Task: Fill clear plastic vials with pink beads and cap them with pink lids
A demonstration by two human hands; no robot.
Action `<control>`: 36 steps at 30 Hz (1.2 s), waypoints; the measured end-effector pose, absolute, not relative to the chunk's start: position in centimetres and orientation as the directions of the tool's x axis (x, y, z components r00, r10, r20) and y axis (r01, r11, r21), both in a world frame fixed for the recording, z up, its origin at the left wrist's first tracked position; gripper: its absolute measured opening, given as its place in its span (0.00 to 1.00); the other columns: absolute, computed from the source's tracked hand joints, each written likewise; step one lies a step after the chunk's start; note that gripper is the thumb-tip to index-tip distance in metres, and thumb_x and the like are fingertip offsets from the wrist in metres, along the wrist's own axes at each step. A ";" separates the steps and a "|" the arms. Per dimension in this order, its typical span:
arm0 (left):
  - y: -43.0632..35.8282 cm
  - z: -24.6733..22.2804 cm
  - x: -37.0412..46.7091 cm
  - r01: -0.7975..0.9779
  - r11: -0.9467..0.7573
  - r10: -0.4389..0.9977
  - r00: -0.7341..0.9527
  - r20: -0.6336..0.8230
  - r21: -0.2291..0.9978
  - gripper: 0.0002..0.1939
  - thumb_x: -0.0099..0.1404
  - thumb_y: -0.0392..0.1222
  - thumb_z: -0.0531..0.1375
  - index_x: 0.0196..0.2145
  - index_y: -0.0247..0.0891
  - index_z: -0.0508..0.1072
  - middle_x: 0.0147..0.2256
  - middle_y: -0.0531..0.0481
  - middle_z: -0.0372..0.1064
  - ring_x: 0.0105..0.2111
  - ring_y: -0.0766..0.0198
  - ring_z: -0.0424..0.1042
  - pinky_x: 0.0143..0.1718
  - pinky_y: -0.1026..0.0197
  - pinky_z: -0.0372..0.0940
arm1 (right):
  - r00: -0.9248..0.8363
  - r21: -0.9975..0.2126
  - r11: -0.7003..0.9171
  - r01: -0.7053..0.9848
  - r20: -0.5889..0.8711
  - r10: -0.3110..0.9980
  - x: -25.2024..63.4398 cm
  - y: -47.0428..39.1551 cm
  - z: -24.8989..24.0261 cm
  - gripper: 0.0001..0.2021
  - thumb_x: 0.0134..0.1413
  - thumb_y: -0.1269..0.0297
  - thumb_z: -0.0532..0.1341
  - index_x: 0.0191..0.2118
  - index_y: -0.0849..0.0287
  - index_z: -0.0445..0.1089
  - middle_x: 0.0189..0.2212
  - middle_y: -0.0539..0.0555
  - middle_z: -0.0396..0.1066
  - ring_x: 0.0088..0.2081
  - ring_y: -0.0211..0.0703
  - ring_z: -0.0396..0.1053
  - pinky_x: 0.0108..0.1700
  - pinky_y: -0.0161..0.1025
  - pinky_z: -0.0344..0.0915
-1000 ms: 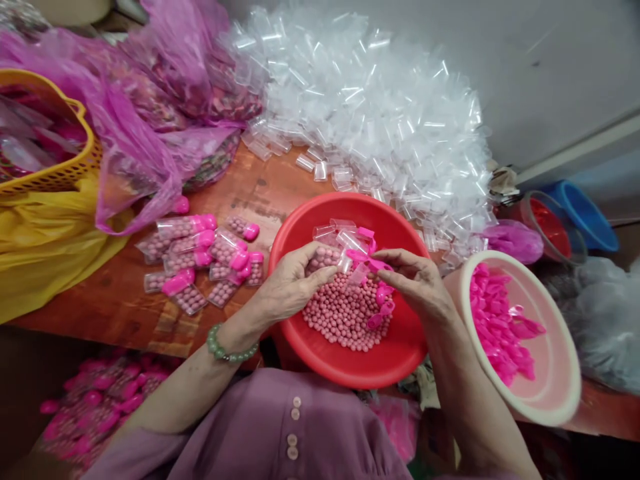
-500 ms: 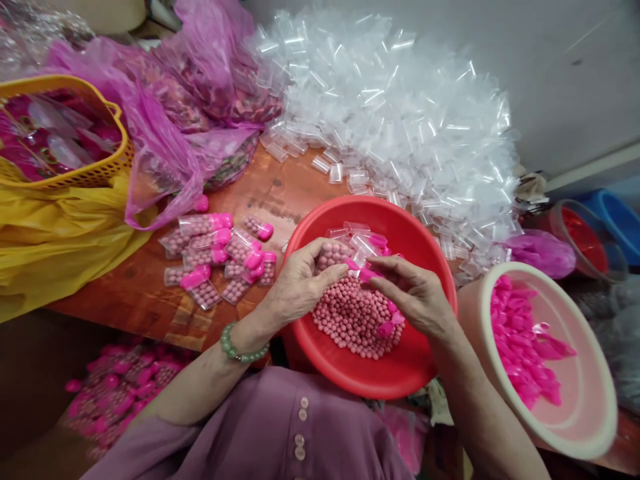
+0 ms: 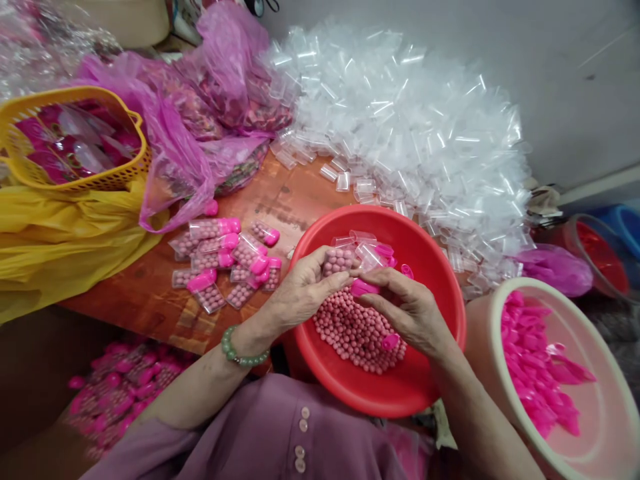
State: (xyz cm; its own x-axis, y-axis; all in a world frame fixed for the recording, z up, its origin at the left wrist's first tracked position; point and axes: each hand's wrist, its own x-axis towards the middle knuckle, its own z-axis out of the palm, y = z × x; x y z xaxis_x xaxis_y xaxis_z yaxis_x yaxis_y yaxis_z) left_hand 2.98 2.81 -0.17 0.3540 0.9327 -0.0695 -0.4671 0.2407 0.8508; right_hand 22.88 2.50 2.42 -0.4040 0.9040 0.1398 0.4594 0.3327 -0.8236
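Observation:
Over the red basin point(image 3: 445, 360), my left hand point(image 3: 306, 287) is closed around a clear container filled with pink beads point(image 3: 339, 261). The fingers of my right hand point(image 3: 407, 303) pinch a bright pink cap point(image 3: 364, 287) close to my left fingertips. Loose pink beads point(image 3: 350, 333) lie in the basin below both hands, along with some empty clear containers point(image 3: 371, 255) and a few pink caps point(image 3: 391, 341). Whether the held cap touches the held container cannot be made out.
Filled, capped containers point(image 3: 247, 252) lie left of the basin. Behind it rises a big heap of clear containers point(image 3: 400, 127). A pale tub point(image 3: 615, 400) with pink caps stands right. A yellow basket point(image 3: 120, 175) and purple bags point(image 3: 175, 160) are at left.
The pink cap in my right hand has turned and sits closer to my left fingertips. The whole view has shifted slightly, so the surroundings appear lower and further right.

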 end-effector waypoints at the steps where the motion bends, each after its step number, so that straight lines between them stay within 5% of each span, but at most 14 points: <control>1: 2.9 -0.3 2.9 -0.495 0.267 0.924 0.376 -0.073 0.827 0.12 0.64 0.38 0.62 0.45 0.32 0.70 0.44 0.44 0.74 0.47 0.62 0.73 0.52 0.58 0.66 | -0.349 -0.875 0.254 0.413 0.105 0.931 23.0 2.5 2.4 0.11 0.53 0.64 0.68 0.43 0.55 0.77 0.38 0.54 0.79 0.38 0.44 0.78 0.41 0.41 0.76; 5: 3.1 -0.6 2.6 -0.552 0.343 0.877 0.478 -0.049 0.760 0.12 0.65 0.40 0.62 0.45 0.33 0.71 0.47 0.43 0.72 0.47 0.61 0.74 0.48 0.60 0.68 | -0.158 -0.986 0.005 0.167 -0.022 0.987 23.3 3.1 2.8 0.11 0.49 0.63 0.71 0.41 0.55 0.77 0.27 0.49 0.78 0.28 0.41 0.78 0.32 0.38 0.77; 8: 3.1 -0.6 2.5 -0.540 0.387 0.824 0.566 -0.018 0.747 0.11 0.66 0.41 0.61 0.44 0.34 0.72 0.45 0.43 0.73 0.43 0.63 0.74 0.45 0.61 0.69 | -0.122 -0.992 0.045 0.114 0.031 0.992 22.7 4.1 3.7 0.11 0.50 0.64 0.71 0.41 0.53 0.78 0.26 0.48 0.77 0.26 0.36 0.76 0.28 0.32 0.74; 19: 3.1 -1.0 2.4 -0.437 0.437 0.749 0.660 -0.049 0.786 0.17 0.66 0.47 0.61 0.49 0.34 0.69 0.37 0.47 0.70 0.33 0.68 0.72 0.38 0.62 0.67 | -0.311 -0.927 0.236 0.290 0.142 0.940 20.8 5.5 4.4 0.10 0.52 0.62 0.69 0.42 0.55 0.78 0.38 0.53 0.78 0.36 0.40 0.75 0.36 0.37 0.72; 29: 3.3 -0.7 2.4 -0.367 0.334 0.772 0.635 -0.028 0.868 0.10 0.70 0.44 0.56 0.43 0.35 0.68 0.37 0.50 0.67 0.36 0.69 0.70 0.42 0.63 0.65 | -0.398 -0.802 0.317 0.507 0.110 0.911 23.5 5.3 6.5 0.07 0.54 0.61 0.67 0.39 0.55 0.78 0.26 0.49 0.71 0.25 0.35 0.65 0.28 0.35 0.62; 36: 3.4 0.1 2.5 -0.344 0.374 0.753 0.654 -0.066 0.861 0.12 0.67 0.46 0.59 0.40 0.34 0.67 0.35 0.50 0.67 0.34 0.68 0.69 0.40 0.62 0.64 | -0.394 -0.825 0.340 0.451 0.158 0.905 22.4 5.6 6.0 0.08 0.56 0.63 0.66 0.42 0.55 0.77 0.33 0.52 0.76 0.31 0.38 0.70 0.32 0.36 0.66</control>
State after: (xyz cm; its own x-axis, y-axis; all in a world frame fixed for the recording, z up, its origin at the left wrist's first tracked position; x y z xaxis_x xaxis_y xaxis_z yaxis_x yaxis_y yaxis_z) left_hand 2.54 3.42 0.12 0.6543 0.7534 -0.0655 -0.3442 0.3738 0.8613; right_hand 22.36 5.56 6.05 -0.3941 0.9054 0.1579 0.4508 0.3402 -0.8253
